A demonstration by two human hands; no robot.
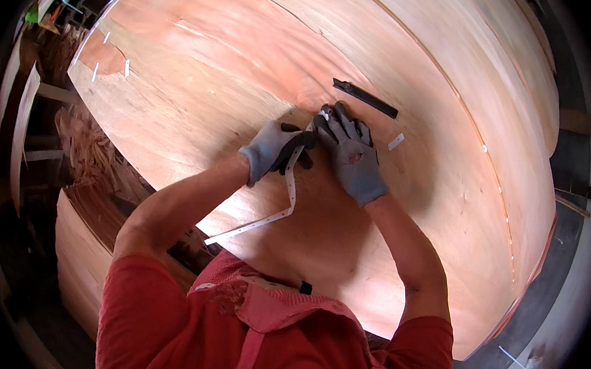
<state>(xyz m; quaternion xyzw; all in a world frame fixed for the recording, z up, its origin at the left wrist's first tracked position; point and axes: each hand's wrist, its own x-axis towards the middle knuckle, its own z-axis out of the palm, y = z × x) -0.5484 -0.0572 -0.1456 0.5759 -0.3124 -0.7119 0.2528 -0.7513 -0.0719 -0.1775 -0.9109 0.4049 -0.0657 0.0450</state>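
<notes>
Gripping a strip of white dotted tape (293, 191), the left hand (277, 149) works in a grey glove with dark fingers, which are closed around the strip. From there the tape hangs toward the person, bends once and runs off to the left, its loose end near the sheet's edge. The right hand (349, 150), gloved alike, lies palm down on the large wood sheet (198, 102) — its fingers stretched forward, just beside the tape's upper end; whether they press on the tape I cannot tell. Just beyond them a black bar (365, 98) lies aslant, and a short white piece (396, 142) sits to the right. More white strips (127, 68) mark the upper left — beyond the sheet's left side are brown scraps (86, 142).
</notes>
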